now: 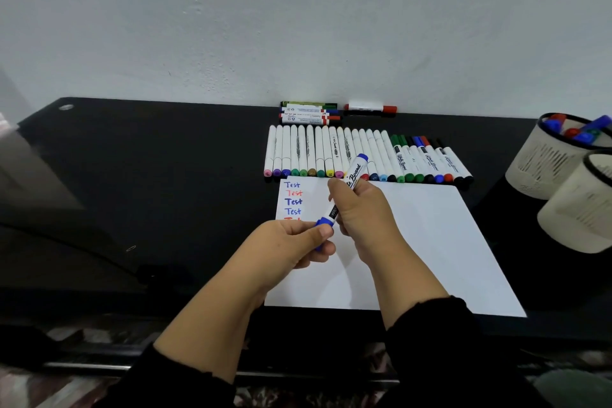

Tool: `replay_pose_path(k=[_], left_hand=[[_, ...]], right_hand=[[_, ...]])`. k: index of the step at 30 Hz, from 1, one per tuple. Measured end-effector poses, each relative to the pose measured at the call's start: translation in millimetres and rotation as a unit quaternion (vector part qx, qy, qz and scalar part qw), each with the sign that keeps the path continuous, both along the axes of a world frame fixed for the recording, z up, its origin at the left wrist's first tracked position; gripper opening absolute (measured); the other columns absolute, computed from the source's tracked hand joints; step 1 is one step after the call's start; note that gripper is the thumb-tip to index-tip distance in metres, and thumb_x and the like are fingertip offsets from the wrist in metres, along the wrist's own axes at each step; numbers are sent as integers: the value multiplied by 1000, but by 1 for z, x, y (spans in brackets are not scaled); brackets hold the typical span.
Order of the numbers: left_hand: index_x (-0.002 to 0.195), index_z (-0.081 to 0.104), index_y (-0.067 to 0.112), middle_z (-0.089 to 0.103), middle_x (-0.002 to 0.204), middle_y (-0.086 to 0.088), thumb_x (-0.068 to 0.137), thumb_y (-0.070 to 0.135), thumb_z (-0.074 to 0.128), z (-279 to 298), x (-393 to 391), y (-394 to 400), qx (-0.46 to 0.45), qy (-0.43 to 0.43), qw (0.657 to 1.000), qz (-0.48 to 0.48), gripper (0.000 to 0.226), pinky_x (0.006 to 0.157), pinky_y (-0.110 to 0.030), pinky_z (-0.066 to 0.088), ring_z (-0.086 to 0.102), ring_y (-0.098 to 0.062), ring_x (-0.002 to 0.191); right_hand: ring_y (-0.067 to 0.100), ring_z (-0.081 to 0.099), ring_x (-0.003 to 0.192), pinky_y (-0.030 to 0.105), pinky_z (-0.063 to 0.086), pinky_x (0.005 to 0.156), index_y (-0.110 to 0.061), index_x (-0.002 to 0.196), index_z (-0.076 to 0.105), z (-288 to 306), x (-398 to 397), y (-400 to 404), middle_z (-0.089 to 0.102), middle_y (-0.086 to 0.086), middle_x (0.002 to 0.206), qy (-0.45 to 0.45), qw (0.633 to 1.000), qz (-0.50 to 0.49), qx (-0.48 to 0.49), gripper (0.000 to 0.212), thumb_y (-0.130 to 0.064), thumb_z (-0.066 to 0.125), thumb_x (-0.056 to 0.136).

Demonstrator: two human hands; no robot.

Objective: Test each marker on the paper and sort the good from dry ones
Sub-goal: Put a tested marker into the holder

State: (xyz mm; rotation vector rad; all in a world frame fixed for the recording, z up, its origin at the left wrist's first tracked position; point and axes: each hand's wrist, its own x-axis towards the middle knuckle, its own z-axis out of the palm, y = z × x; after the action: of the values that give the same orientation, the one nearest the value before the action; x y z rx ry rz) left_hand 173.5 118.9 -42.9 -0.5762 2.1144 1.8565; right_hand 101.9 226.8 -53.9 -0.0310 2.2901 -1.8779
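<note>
A blue whiteboard marker (355,173) is held over the white paper (430,242). My right hand (362,212) grips its white barrel. My left hand (294,242) pinches the blue cap (324,223) at its lower end. The cap sits on the marker. On the paper's top left corner are several lines of the word "Test" (293,197) in blue and red; my left hand hides the lowest line. A long row of white markers (331,152) with coloured ends lies just beyond the paper.
Two small groups of markers lie by the wall: a stack (309,112) and a single red one (370,107). At the right stand two pale mesh cups, the far one (543,159) with markers inside, the near one (583,209). The desk (165,175) is black.
</note>
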Motion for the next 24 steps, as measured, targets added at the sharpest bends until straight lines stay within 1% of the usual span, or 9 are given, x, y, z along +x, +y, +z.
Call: replay_pose_path(k=[2,4,7,9,12,13,16,19,24], left_hand=[[85,69,22,72,69,9,88,32,58,0,3,-2,24,-3,1000,-5,15,68,-17,50,65,0,62],[87,70,20,72,71,7,88,32,59,1,6,-4,39,-5,999,-3,17,67,-17,50,66,-2,64],[84,71,19,69,64,8,87,31,60,-1,6,-3,20,13,1000,17,17,67,-17,49,63,1,58],[83,71,18,68,63,9,87,31,61,-2,6,-1,-6,26,999,33,16,70,-20,49,62,0,58],[86,68,21,67,68,8,87,31,62,-2,3,2,-45,29,997,51,12,80,-27,48,61,-3,67],[86,68,22,67,70,8,87,31,61,-2,3,2,-52,31,997,56,11,81,-27,47,61,-4,70],[74,62,29,67,75,10,87,31,62,-2,11,0,-82,33,995,54,13,75,-23,41,59,-3,81],[67,58,36,69,88,11,86,33,64,-5,23,-4,-107,36,992,55,20,73,-22,38,58,-5,95],[64,58,36,69,86,11,87,34,62,-6,14,-15,-128,55,987,82,23,79,-25,40,61,-6,95]], right_hand=[[-1,41,32,17,33,44,-15,68,48,2,2,-1,44,-14,34,-7,1000,8,-4,27,-27,53,92],[-1,41,33,18,32,44,-15,68,48,2,3,-3,43,-14,33,-8,1000,6,-8,27,-26,53,92],[7,39,44,22,32,48,-15,65,48,2,4,-6,45,-9,44,-11,1000,-16,-17,28,-24,55,91],[10,37,48,24,31,49,-15,64,46,4,4,-7,44,-4,52,-13,999,-35,-18,29,-23,54,91],[10,37,49,24,31,48,-15,64,43,4,5,-12,44,-2,56,-19,999,-46,4,30,-24,52,91],[9,36,49,24,30,47,-15,64,43,4,5,-15,43,-3,56,-22,999,-46,8,31,-24,52,91],[10,35,51,25,30,49,-15,67,45,5,0,-10,43,-2,60,-18,998,-64,18,28,-24,50,92],[11,27,49,25,24,45,-14,70,42,9,-19,9,39,1,63,-36,990,-133,-15,23,-23,48,90],[13,26,45,22,23,40,-14,69,38,1,-16,4,38,3,58,-60,991,-111,-49,24,-23,51,88]])
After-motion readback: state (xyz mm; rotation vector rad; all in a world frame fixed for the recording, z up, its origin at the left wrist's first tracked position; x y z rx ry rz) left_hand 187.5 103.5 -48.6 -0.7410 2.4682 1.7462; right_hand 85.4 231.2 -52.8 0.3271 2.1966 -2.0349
